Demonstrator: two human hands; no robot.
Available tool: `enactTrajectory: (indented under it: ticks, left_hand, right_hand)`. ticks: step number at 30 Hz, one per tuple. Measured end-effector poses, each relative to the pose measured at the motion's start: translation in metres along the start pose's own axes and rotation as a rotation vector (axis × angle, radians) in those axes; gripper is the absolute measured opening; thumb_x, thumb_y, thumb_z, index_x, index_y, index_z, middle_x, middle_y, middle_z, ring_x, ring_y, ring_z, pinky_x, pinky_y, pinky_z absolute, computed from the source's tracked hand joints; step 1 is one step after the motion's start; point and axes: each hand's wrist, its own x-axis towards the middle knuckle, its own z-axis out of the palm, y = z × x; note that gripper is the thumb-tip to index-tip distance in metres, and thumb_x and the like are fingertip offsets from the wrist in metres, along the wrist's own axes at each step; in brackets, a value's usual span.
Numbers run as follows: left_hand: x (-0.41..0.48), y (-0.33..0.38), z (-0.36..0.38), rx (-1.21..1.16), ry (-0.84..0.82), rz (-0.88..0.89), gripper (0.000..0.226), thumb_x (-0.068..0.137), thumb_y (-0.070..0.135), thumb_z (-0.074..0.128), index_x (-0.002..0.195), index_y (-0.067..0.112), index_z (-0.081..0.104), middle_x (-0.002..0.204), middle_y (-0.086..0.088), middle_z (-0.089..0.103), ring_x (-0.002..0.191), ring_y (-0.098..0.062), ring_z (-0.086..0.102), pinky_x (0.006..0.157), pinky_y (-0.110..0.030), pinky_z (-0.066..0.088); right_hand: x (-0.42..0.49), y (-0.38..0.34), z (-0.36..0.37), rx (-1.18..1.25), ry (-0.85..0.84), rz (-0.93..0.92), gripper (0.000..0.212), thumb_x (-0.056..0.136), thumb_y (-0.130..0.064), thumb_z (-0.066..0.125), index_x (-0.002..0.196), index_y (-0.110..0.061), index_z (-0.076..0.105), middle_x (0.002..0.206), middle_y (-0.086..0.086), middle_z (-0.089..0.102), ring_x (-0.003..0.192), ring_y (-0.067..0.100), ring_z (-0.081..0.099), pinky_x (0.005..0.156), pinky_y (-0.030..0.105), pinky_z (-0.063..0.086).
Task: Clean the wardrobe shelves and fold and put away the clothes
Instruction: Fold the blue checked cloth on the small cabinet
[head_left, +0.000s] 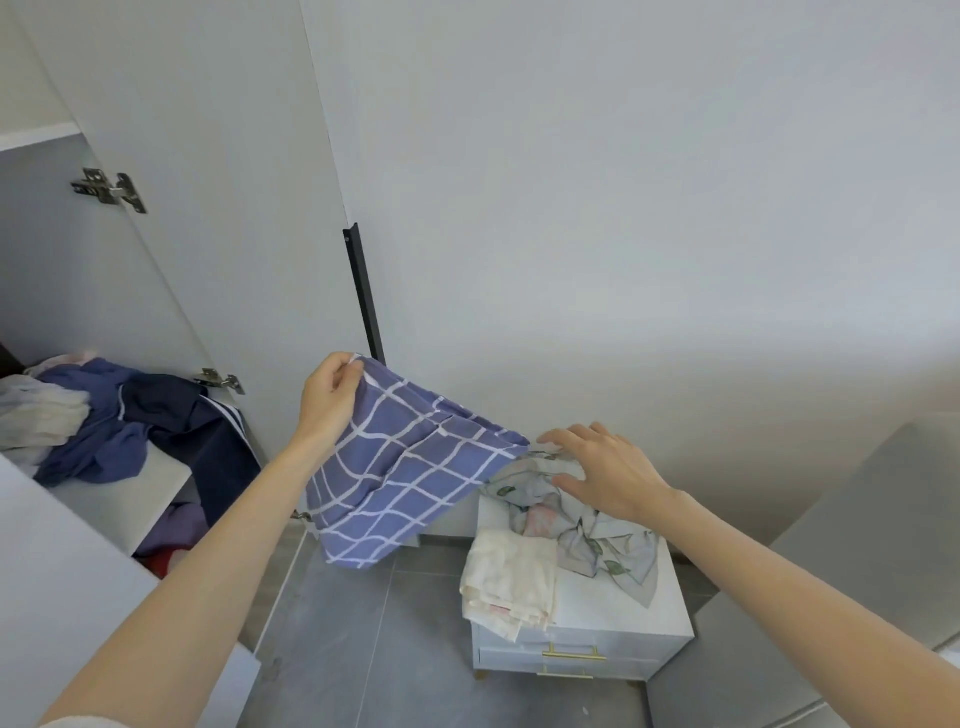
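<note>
My left hand (332, 395) pinches the top corner of the blue checked cloth (410, 473) and holds it up and to the left of the white nightstand (623, 603). The cloth hangs slanting, and its far corner reaches over the nightstand's back edge. My right hand (608, 467) is released, its fingers spread above the back of the nightstand and holding nothing. Its fingertips are near that cloth corner, but I cannot tell whether they touch it. Under that hand a crumpled floral garment (587, 535) lies on the nightstand's top. A folded cream garment (511, 577) lies on the front left corner, drooping over the edge. Well left of the nightstand, a heap of clothes (104, 415) sits on the open wardrobe shelf (130, 499).
</note>
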Motion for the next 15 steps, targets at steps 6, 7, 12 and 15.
enactTrajectory:
  ticks: [6,7,12,15]
  left_hand:
    - [-0.014,0.034,-0.009,0.092,-0.187,0.212,0.020,0.102,0.016,0.043,0.094,0.025,0.059,0.092,0.008,0.064,0.084,0.000,0.058,0.072,-0.005,0.042]
    - [-0.016,0.040,-0.013,0.079,-0.219,0.235,0.021,0.102,0.015,0.043,0.093,0.025,0.059,0.090,0.007,0.064,0.082,0.001,0.059,0.072,-0.007,0.043]
    - [-0.025,0.061,-0.033,0.049,-0.347,0.314,0.022,0.102,0.010,0.042,0.094,0.020,0.060,0.085,0.020,0.063,0.081,0.003,0.058,0.076,-0.010,0.043]
    - [-0.027,0.065,-0.041,0.005,-0.327,0.310,0.022,0.102,0.010,0.041,0.094,0.018,0.059,0.085,0.020,0.063,0.081,0.004,0.057,0.077,-0.009,0.041]
  right_hand:
    - [0.039,-0.038,0.013,0.209,0.102,-0.024,0.083,0.080,-0.039,0.070,0.149,-0.035,0.024,0.151,-0.006,0.032,0.136,0.021,0.030,0.105,0.043,0.038]
    - [0.047,-0.045,0.012,0.266,0.137,-0.031,0.087,0.079,-0.039,0.072,0.150,-0.035,0.022,0.153,-0.006,0.029,0.139,0.021,0.025,0.107,0.045,0.036]
    - [0.090,-0.073,-0.007,0.417,0.160,-0.138,0.094,0.072,-0.043,0.080,0.148,-0.038,0.025,0.159,-0.004,0.019,0.147,0.023,0.010,0.115,0.047,0.020]
    - [0.102,-0.074,-0.013,0.269,-0.016,-0.110,0.058,0.075,-0.045,0.077,0.126,-0.027,0.054,0.139,0.001,0.050,0.133,0.023,0.037,0.114,0.052,0.017]
